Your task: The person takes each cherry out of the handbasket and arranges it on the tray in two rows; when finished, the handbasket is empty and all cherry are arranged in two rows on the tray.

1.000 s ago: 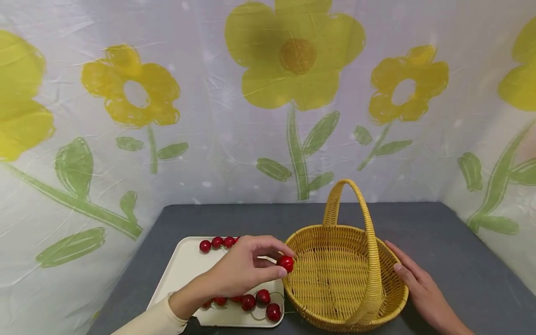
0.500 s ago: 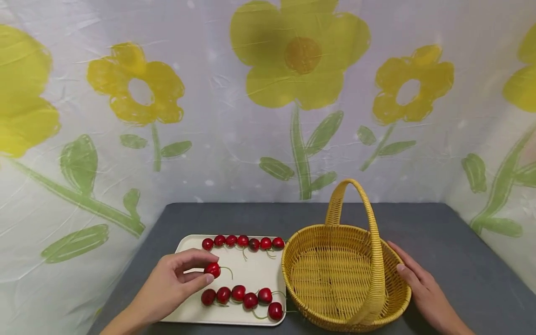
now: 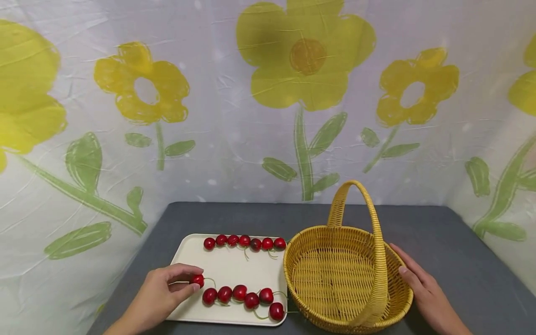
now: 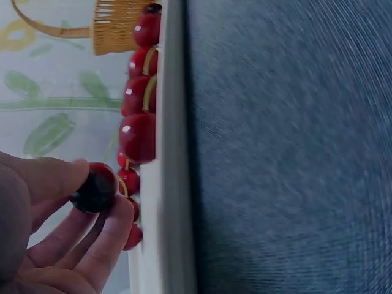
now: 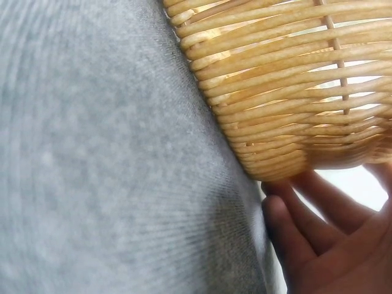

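Note:
Between thumb and fingertips, my left hand pinches a red cherry over the left part of a white tray. The cherry's dark underside faces the left wrist camera, and its thin green stem points right in the head view. On the tray, one row of cherries lines the back and a second, uneven row lies along the front. My right hand grips the right side of a yellow wicker basket, thumb over the rim; its fingers lie against the outer weave.
The basket's tall arched handle rises over its right half, and the inside shows bare weave. Its left rim overlaps the tray's right edge in the head view. A dark grey table lies below, with a flowered curtain behind.
My left hand carried the cherry from the basket's left rim leftward, then down toward the tray's front left. My right hand keeps its grip on the basket.

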Available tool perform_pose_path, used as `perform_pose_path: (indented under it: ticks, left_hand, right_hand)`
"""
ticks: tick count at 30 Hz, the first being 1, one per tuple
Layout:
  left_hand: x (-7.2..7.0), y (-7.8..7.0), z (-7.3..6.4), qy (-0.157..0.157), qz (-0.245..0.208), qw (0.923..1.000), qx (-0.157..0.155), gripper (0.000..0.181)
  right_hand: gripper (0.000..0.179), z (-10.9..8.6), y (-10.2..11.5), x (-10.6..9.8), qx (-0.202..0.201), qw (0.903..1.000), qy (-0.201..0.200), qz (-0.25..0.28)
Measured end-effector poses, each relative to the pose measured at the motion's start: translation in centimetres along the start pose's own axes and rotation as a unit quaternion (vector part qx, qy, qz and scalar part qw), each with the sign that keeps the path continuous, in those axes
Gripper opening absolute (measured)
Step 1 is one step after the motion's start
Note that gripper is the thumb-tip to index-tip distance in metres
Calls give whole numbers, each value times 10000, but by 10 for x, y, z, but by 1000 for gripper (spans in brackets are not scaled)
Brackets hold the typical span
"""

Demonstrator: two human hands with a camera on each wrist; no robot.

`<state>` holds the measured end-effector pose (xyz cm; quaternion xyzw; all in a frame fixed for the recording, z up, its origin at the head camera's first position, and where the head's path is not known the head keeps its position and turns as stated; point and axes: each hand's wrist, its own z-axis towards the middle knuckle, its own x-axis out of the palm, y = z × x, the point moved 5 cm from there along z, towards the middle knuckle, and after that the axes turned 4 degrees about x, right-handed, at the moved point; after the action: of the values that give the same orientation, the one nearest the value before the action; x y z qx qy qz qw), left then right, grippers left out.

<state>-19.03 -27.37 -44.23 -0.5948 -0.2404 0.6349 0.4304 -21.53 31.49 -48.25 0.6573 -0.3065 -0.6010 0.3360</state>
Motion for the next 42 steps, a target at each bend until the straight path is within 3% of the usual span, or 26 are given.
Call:
perform_pose_path:
  ticks: [6,12,21,27,32,37,42]
  left_hand:
    - [2,10,-2,306,312,9986,-298,27]
    - [2,16,-3,662,475,9961,-351,26]
    - [3,21,-3,1023,261,9935,-425,32]
    - [4,21,-2,1083,237,9933,-339,39]
    - [7,19,-4,1334,180,9909,-38,50]
    - [10,17,-5,1171,357,9919,327,48]
    - [13,15,-3,944,734,9924,288,44]
  right_hand:
    - [61,0,1,1,70,9999,72,110]
    - [60,-1,3,0,3,10000,-5,43]
    - [60,0,2,-1,-45,9999,-88,-111]
    - [59,-1,3,-1,-39,9999,-74,-66]
    - [58,-1,3,-2,-71,9999,-100,-111]
    - [60,-1,2,-2,-76,9998,-112,-168]
    - [58,-1,2,-1,-122,9998,-96,-110]
